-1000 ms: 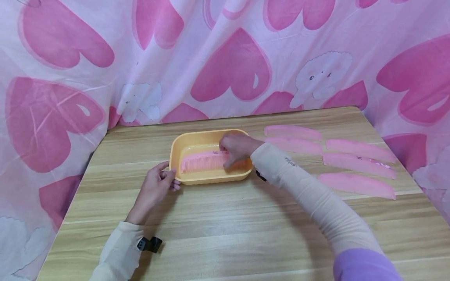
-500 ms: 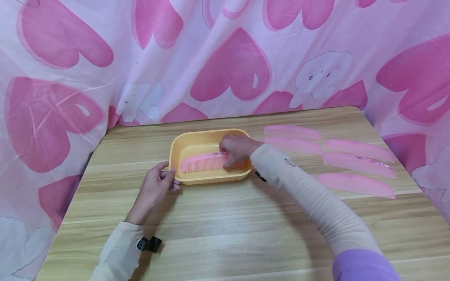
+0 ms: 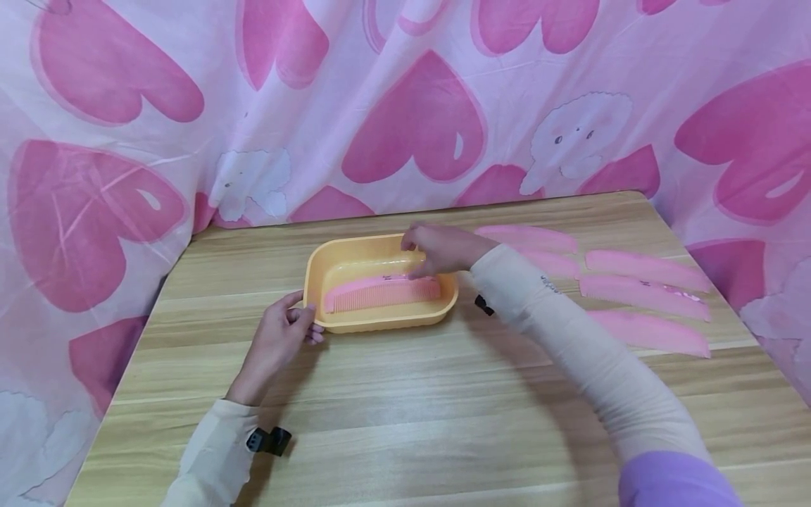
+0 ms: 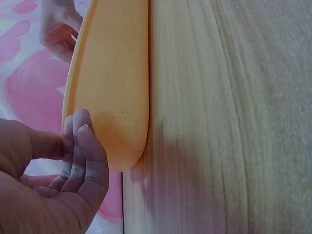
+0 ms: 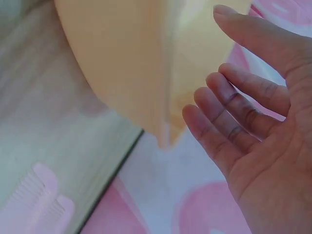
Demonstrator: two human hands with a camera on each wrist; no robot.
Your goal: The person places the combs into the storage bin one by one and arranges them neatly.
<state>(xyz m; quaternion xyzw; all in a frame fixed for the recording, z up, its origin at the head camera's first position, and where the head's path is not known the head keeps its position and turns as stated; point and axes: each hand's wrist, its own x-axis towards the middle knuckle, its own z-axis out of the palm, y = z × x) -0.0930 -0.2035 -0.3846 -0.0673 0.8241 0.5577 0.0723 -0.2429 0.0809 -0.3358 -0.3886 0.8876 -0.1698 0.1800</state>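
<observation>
A pink comb point(image 3: 380, 293) lies inside a yellow-orange plastic basin point(image 3: 386, 326), teeth towards me in the head view. My left hand point(image 3: 279, 334) grips the basin's left end; in the left wrist view the thumb is at the rim and the fingers point(image 4: 92, 161) lie against the outer wall. Over the basin's right end is my right hand point(image 3: 446, 248), holding nothing. Its fingers point(image 5: 243, 117) are spread and slightly bent in the right wrist view, apart from the comb.
Several more pink combs lie on the wooden table point(image 3: 405, 422) to the right, such as a front comb point(image 3: 652, 332) and a decorated comb point(image 3: 646, 296). My right forearm partly covers some. A pink heart-patterned curtain point(image 3: 412, 120) hangs behind the table.
My right hand has let go of the comb in the basin and risen up and to the right. The left hand and the basin have stayed put.
</observation>
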